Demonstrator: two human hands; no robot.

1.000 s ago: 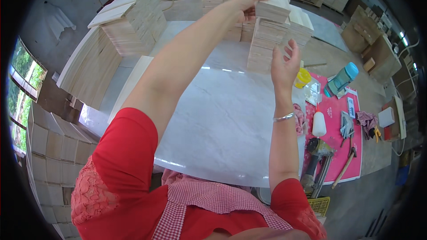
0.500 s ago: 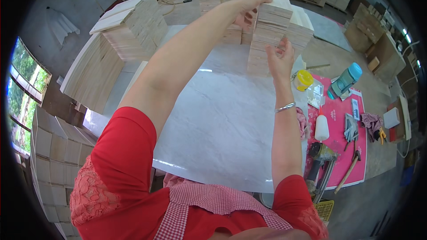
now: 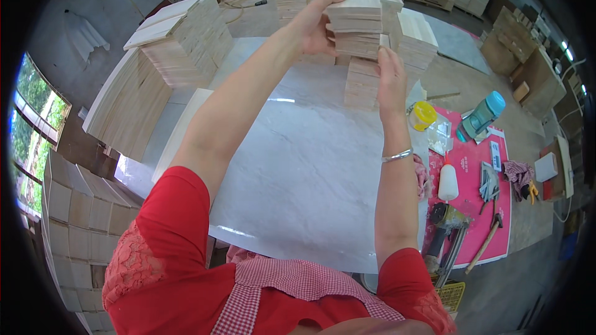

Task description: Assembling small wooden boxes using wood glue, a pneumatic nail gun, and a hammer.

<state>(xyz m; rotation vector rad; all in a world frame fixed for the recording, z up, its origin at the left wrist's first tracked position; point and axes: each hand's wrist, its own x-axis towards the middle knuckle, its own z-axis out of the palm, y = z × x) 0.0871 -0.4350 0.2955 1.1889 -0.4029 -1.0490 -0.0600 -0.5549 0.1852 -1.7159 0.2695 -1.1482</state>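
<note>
A block of stacked pale wooden boards is between my hands at the far side of the table. My left hand is wrapped round its left side, thumb on the top board. My right hand grips the lower right corner, with its fingertips partly hidden. Under the held boards stands a shorter pile of the same boards. More board stacks rise close behind and to the right, such as the right-hand stack.
A glossy marbled sheet covers the table before me. Tall board stacks stand left. On the right, a pink mat carries a blue bottle, a white glue bottle, a nail gun and a hammer. A yellow-lidded tub stands beside it.
The upper boards have shifted left off the pile below, carried between both hands. My right hand has closed on their lower corner; my left hand has moved left with them.
</note>
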